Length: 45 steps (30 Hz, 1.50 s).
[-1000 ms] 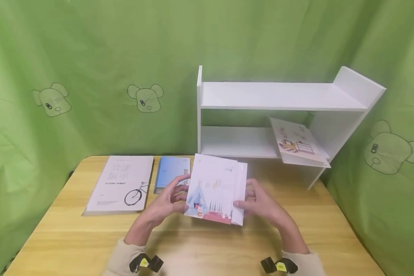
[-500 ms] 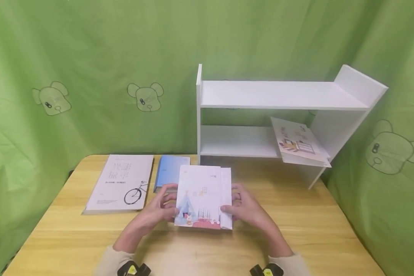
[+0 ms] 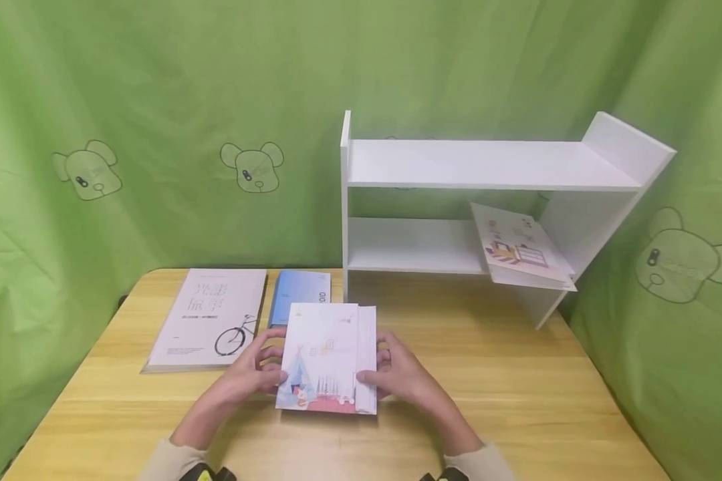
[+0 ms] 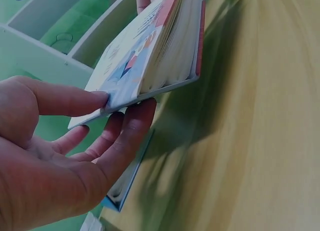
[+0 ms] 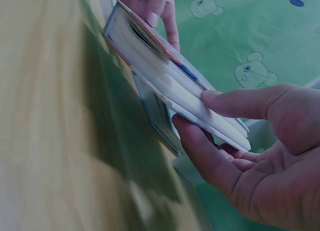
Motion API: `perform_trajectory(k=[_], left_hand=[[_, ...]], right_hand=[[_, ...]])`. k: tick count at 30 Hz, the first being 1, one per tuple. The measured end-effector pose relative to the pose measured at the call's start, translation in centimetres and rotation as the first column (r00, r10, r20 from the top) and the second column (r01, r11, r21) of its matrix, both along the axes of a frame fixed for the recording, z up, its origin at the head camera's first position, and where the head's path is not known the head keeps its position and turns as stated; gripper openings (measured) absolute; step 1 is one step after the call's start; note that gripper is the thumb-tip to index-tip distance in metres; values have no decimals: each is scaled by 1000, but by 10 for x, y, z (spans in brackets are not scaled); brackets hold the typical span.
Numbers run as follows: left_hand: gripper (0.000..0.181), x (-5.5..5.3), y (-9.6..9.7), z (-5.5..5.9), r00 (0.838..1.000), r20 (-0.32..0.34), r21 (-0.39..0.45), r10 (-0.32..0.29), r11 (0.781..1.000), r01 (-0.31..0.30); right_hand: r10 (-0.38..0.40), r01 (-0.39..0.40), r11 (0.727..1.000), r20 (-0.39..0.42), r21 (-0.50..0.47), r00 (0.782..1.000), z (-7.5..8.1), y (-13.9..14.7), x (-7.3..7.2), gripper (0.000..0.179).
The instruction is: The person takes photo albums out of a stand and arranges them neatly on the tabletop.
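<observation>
Both hands hold a white book [image 3: 319, 334] with a blue tent and a pink strip printed on its cover, raised over the table. At its left edge my left hand [image 3: 254, 367] has the thumb on the cover and fingers underneath. My right hand [image 3: 400, 371] pinches the opposite side, thumb on a plain white strip that sticks out beyond the cover. The right wrist view shows page edges of the book [image 5: 155, 66] slightly parted. Behind it a blue book [image 3: 301, 290] lies partly covered. Left of that is a larger white book [image 3: 201, 327] with a bicycle drawing.
A white two-tier shelf [image 3: 493, 164] stands at the back right of the wooden table [image 3: 487, 414]. Another illustrated book [image 3: 517, 244] leans on its lower tier against the right side panel, jutting past the front edge. A green curtain [image 3: 168, 100] hangs behind.
Both hands have carried the tent-cover book left and closer to the body, and its slant in the head view has straightened. It now overlaps the lower part of the blue book.
</observation>
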State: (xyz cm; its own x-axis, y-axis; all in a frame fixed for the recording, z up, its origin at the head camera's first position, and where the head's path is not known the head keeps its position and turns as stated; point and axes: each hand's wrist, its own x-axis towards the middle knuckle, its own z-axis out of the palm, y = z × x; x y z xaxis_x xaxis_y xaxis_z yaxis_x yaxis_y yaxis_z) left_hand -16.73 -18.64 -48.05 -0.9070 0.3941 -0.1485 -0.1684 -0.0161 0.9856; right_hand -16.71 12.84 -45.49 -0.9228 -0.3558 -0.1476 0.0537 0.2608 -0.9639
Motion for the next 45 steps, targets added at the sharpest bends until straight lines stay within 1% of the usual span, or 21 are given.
perform_trajectory(k=[5, 9, 13, 17, 20, 25, 29, 35, 39, 42, 45], left_hand=[[78, 8, -13, -2, 1000, 5, -45, -14, 999, 14], [81, 17, -26, -6, 999, 17, -71, -34, 997, 35], [84, 26, -36, -10, 999, 26, -102, -39, 994, 41], [82, 32, -40, -11, 999, 36, -111, -29, 993, 33], [80, 35, -42, -11, 998, 50, -118, -25, 993, 31], [80, 38, -45, -9, 998, 53, -141, -33, 989, 40], [78, 40, -53, -8, 997, 52, -142, -49, 988, 56], [64, 43, -70, -9, 994, 69, -95, -90, 991, 96], [59, 47, -78, -10, 991, 86, -71, -99, 992, 105], [59, 49, -82, -11, 990, 97, -77, -104, 991, 111], [58, 49, -87, -11, 990, 91, -89, -110, 989, 118]], right_hand=[[37, -36, 999, 14, -37, 999, -4, -10, 5, 69], [73, -68, 995, 59, -78, 996, -7, -19, 9, 67], [88, -82, 994, 94, -68, 992, -12, -27, 13, 62], [91, -87, 995, 89, -48, 992, -17, -32, 18, 59], [91, -89, 996, 78, -32, 993, -19, -35, 22, 58], [88, -87, 996, 65, -8, 994, -20, -38, 26, 60], [98, -98, 995, 68, -5, 993, -21, -44, 27, 63], [124, -123, 992, 99, -19, 987, -24, -55, 31, 66], [133, -129, 991, 121, -40, 984, -28, -61, 34, 67], [131, -126, 991, 139, -44, 982, -31, -64, 36, 68], [122, -117, 992, 147, -46, 981, -34, -68, 38, 67]])
